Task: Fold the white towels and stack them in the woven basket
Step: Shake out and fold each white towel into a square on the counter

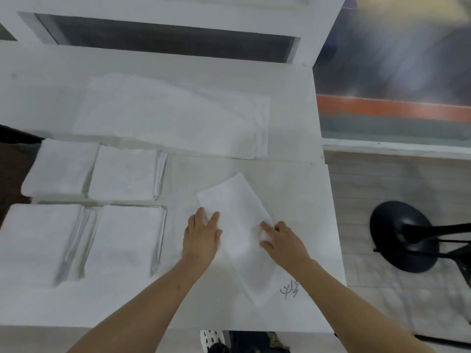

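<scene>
A folded white towel [238, 225] lies at an angle on the white table [300, 200], in front of me. My left hand [202, 234] rests flat on its left edge with fingers spread. My right hand [281, 242] pinches the towel's right edge, bunching the cloth. Several folded white towels lie side by side at the left: two at the back [63, 169] [125, 174] and two nearer me [40, 238] [127, 238]. An unfolded white towel [173, 113] is spread across the back of the table. No woven basket is in view.
A white frame with a dark opening [163, 39] stands behind the table. The table's right edge drops to the floor, where a black round stool base [402, 235] stands. Handwritten marks [290, 291] sit on the table near the towel's near end.
</scene>
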The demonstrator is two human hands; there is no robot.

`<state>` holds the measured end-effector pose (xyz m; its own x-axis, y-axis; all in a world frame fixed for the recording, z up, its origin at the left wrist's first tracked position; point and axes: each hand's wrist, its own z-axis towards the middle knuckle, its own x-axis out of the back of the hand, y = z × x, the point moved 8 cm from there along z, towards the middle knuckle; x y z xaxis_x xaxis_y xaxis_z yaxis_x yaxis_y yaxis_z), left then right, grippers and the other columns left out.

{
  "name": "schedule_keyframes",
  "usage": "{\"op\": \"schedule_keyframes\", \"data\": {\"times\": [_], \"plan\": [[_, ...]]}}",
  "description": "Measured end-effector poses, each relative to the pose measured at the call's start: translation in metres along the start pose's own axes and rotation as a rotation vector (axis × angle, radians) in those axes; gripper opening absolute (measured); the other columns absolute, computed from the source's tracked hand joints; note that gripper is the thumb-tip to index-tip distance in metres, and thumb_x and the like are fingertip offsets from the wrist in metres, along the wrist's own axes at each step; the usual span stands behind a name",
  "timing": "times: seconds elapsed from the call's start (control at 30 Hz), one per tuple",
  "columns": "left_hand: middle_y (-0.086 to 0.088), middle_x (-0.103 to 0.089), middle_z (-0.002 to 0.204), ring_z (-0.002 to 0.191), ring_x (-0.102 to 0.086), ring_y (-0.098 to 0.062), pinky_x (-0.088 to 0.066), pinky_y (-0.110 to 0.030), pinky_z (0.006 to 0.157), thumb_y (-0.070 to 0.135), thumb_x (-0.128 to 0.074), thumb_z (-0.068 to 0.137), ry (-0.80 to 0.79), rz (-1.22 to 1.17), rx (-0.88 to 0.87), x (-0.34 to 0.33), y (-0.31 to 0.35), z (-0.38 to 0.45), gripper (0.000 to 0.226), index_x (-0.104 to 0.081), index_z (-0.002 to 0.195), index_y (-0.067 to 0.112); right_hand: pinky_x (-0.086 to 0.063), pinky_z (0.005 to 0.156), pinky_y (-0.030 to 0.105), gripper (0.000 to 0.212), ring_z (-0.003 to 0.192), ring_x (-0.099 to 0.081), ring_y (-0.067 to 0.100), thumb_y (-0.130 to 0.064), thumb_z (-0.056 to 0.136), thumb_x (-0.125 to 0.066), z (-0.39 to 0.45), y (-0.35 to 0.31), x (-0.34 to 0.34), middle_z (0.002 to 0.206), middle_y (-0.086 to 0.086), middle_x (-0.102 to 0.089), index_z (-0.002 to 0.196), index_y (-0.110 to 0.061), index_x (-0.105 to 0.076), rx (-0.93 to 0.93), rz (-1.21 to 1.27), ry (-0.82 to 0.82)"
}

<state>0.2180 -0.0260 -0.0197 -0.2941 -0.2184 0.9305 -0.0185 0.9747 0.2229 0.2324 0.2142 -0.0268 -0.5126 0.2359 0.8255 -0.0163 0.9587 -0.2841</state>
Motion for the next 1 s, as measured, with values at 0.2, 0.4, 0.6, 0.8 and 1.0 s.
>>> {"op": "schedule_keyframes", "data": {"times": [0.2,0.4,0.6,0.8,1.0], "plan": [[-0.014,-0.061,0.111,0.099,-0.061,-0.03,-0.053,-0.045,0.092,0.024,-0.067,0.096,0.013,-0.781,0.415,-0.003,-0.007,0.012,0.061,-0.035,0.146,0.01,-0.056,0.086,0.041,0.056,0.11,-0.057,0.028,-0.046,0.099,-0.057,-0.004,0.002,-0.008,0.119,0.004,-0.046,0.15,-0.032,-0.04,-0.016,0.079,0.035],[-0.006,-0.064,0.103,0.1,-0.066,-0.031,-0.049,-0.034,0.077,0.03,-0.072,0.092,-0.074,-1.04,0.583,-0.003,0.006,0.024,0.034,-0.054,0.11,0.008,-0.054,0.094,0.041,0.049,0.117,-0.055,0.023,-0.045,0.097,-0.062,0.0,0.012,0.0,0.124,0.0,-0.049,0.144,-0.039,-0.05,-0.051,0.217,0.055],[-0.004,-0.068,0.117,0.106,-0.069,-0.024,-0.058,-0.051,0.092,0.025,-0.069,0.089,-0.183,-1.308,0.214,0.039,0.059,0.016,0.035,-0.054,0.12,0.021,-0.044,0.109,0.034,0.047,0.123,-0.055,0.009,-0.037,0.099,-0.066,0.013,0.013,0.048,0.135,-0.007,-0.056,0.143,-0.028,-0.052,-0.15,0.793,0.252],[-0.008,-0.064,0.135,0.125,-0.062,-0.028,-0.049,-0.052,0.106,0.016,-0.064,0.097,-0.325,-1.605,0.034,0.081,0.091,0.0,0.042,-0.049,0.136,0.015,-0.042,0.112,0.035,0.069,0.129,-0.058,0.013,-0.058,0.091,-0.068,0.023,-0.002,0.095,0.142,-0.008,-0.059,0.15,-0.033,-0.043,-0.13,1.339,0.124],[-0.014,-0.068,0.123,0.112,-0.068,-0.033,-0.056,-0.052,0.097,0.015,-0.063,0.1,-0.157,-1.471,-0.007,0.15,0.085,0.004,0.032,-0.046,0.127,0.01,-0.051,0.108,0.049,0.029,0.119,-0.069,0.028,-0.021,0.103,-0.06,0.012,-0.025,0.15,0.127,0.008,-0.073,0.131,-0.014,-0.066,0.043,1.496,0.154]]}}
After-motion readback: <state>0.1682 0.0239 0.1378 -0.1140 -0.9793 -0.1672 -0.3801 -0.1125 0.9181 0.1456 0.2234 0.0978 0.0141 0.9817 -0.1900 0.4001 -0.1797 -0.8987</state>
